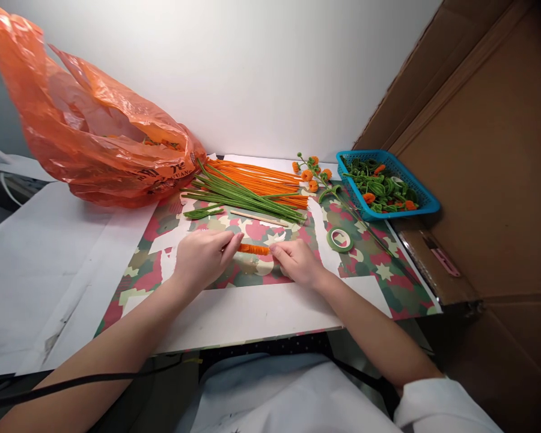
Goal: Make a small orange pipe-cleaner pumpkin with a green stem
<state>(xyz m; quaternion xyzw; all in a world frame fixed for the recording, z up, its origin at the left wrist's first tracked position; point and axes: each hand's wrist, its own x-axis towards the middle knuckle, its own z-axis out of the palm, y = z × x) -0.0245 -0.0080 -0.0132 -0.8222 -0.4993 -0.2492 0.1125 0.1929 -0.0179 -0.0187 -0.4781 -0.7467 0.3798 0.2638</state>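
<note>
Orange and fuzzy, that short coiled pipe cleaner [253,249] sits flat on the camo-print mat [379,282], right in the middle and near your edge of it. You've got it pinched at both ends: your left hand [202,258] has its fingertips closed on the left end, and your right hand [297,261] nips the right end between thumb and forefinger. Both grips are narrow, just fingertips, nothing wrapped around it.

My guess is it weighs basically nothing and bends wherever you push, since it's wire under fluff. It'll hold a shape but kink if you squeeze mid-length, so the ends look like the sensible spots to hold. Not slippery at all, the fuzz grabs.

Both your forearms come in low from the near side, angled toward each other, palms down with the knuckles up and the wrists resting on or close to the mat.

Just beyond the coil there's a thin wooden stick [258,218] and a green pipe cleaner leaf [204,212], then the loose bundle of green pipe cleaners [247,198] lying over the orange pipe cleaners [256,174]. Right of your right hand is a roll of green floral tape [340,239], with a finished flower stem [329,192] past it, and a blue basket [428,201] of made-up bits at the far right. Orange plastic bag [94,132] slumps at the far left.
</note>
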